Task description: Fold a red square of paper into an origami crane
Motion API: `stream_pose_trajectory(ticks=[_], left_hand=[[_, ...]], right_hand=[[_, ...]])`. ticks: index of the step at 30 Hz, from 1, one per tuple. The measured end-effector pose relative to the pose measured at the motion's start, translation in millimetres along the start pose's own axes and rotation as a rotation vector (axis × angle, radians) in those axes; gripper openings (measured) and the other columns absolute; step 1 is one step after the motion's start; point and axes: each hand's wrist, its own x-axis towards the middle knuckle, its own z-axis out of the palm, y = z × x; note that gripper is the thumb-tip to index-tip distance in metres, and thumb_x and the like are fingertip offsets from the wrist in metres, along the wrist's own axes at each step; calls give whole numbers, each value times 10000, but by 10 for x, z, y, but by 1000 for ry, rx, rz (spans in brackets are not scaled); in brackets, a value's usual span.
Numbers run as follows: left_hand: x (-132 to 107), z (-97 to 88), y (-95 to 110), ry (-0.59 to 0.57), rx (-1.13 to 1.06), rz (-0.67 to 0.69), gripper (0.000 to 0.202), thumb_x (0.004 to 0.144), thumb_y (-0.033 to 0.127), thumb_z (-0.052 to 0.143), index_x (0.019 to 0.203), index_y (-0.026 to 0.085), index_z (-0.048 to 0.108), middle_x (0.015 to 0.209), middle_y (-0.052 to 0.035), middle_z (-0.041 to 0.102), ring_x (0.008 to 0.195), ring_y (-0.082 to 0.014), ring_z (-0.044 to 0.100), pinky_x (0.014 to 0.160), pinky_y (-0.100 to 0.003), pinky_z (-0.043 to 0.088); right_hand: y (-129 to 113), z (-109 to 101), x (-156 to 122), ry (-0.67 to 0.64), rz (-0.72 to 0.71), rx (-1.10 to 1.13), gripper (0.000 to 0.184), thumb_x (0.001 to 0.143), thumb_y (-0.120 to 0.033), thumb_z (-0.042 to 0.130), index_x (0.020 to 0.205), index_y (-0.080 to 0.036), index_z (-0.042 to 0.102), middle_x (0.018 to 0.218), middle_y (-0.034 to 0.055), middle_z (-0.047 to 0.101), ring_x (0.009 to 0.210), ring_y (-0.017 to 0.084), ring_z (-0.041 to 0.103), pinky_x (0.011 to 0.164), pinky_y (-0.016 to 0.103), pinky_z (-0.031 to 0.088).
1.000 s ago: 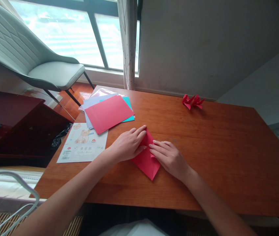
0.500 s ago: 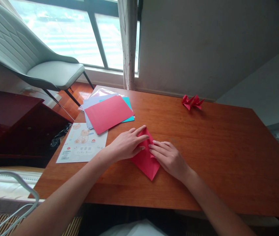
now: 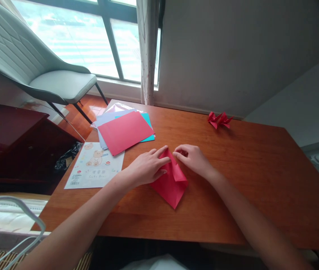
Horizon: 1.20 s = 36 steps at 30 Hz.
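A partly folded sheet of red paper [image 3: 173, 185] lies on the table, its near corner pointing toward me. My left hand [image 3: 149, 167] rests on its left side with the fingers spread, pressing it down near the top. On the right, a flap of the paper stands slightly raised and unfolded. My right hand [image 3: 193, 159] is closed in a pinch at the upper right edge of the paper, thumb and forefinger together; how much paper is between them is partly hidden.
Left of my hands are stacked coloured sheets [image 3: 127, 133], red on top, and a white bear-print sheet [image 3: 96, 172]. Red folded paper figures [image 3: 220, 120] stand at the back of the wooden table [image 3: 261, 180]. A grey chair [image 3: 63, 84] is by the window.
My right hand has moved up from lying on the flap to the upper right edge, its fingers now curled in. The flap has lifted. My left hand has stayed put.
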Motion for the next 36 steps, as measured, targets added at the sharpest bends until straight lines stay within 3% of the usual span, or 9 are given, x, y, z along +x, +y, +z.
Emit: stream_pose_trajectory(ticks=[4,8,14,24,36], left_hand=[[0,-8,9,5,10,4,275,934,345,540,1188,252,593,1563,-130,356,1186,-308,586,946,-443,509],[3,-25,31,-3,29,-7,248,932,352,541,1147,240,598,1561,-122,356,1153,-298,591,933,-438,514],[9,-14,26,-6,17,-6,287,948,350,518,1210,251,581,1563,-135,352,1169,-305,586,943,-449,506],[9,32,9,10,-5,-8,310,951,339,511,1233,238,588,1550,-165,376,1188,-327,585,956,-461,495],[6,34,9,14,15,-1,291,949,340,511,1218,260,585,1554,-152,362,1160,-315,597,917,-444,509]], right_hand=[[79,46,425,-98,75,-166,161,821,-350,703,736,-215,684,760,9,716,671,149,605,587,260,382],[119,49,529,-163,98,-175,220,809,-401,709,710,-208,670,697,-6,689,616,128,567,546,249,327],[162,16,487,-191,55,-139,214,820,-380,724,728,-197,663,720,-6,676,636,122,555,584,242,351],[239,-96,280,-258,-145,-53,194,784,-318,790,768,-185,650,805,-3,606,707,129,552,640,243,422],[248,-145,180,-293,-171,3,173,799,-287,780,788,-186,639,857,-3,574,723,126,551,642,242,443]])
